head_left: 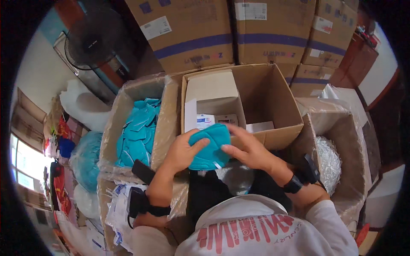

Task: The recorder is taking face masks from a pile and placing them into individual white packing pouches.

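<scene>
A teal padded cloth piece (212,143) with a small white tag at its lower edge is held up between my hands, in front of an open cardboard box (277,137). My left hand (180,149) is closed on its left side, thumb across the front and fingers behind. At the opposite edge, my right hand (250,150) pinches the cloth, thumb by its border and fingers partly hidden at the back. Inside the box stand a white inner carton (212,85) and small printed packets (206,119), partly covered by the cloth.
A plastic-lined carton of similar teal pieces (137,132) stands at left, with white printed packages (121,209) below it. To the right, another lined carton holds a clear, shiny stringy bundle (328,166). Large sealed cartons (188,25) are stacked behind; a fan (92,42) stands far left.
</scene>
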The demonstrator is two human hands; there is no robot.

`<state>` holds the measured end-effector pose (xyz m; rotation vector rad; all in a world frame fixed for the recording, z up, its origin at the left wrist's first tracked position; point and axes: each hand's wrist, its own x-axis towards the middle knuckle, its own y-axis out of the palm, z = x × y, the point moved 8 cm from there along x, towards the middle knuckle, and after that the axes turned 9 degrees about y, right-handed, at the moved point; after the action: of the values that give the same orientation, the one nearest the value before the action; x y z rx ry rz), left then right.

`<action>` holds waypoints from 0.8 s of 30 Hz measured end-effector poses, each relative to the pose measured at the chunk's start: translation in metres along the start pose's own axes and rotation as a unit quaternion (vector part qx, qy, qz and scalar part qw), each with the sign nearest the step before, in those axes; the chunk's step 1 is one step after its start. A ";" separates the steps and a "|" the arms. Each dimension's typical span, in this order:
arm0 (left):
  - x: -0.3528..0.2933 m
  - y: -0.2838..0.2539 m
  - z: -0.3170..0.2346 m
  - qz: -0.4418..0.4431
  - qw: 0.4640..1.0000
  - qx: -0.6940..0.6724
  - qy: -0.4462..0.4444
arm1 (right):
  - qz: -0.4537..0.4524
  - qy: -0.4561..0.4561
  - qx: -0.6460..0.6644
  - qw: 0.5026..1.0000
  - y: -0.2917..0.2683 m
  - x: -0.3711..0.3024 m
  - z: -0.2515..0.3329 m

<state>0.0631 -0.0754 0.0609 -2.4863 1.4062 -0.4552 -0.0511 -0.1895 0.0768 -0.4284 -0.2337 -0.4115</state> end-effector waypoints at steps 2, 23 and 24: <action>0.003 0.003 -0.014 0.007 1.000 0.001 -0.012 | 0.150 0.144 0.166 0.964 0.027 -0.005 -0.017; 0.019 0.021 -0.037 -0.092 0.980 0.113 0.134 | -0.094 0.073 0.132 0.984 0.018 -0.018 -0.037; 0.018 0.020 -0.037 -0.097 0.979 0.123 0.133 | -0.085 0.081 0.128 0.985 0.019 -0.019 -0.037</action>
<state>0.0417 -0.1032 0.0898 -2.4328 1.1131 -0.9724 -0.0546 -0.1836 0.0311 -0.1221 -0.1613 -0.5730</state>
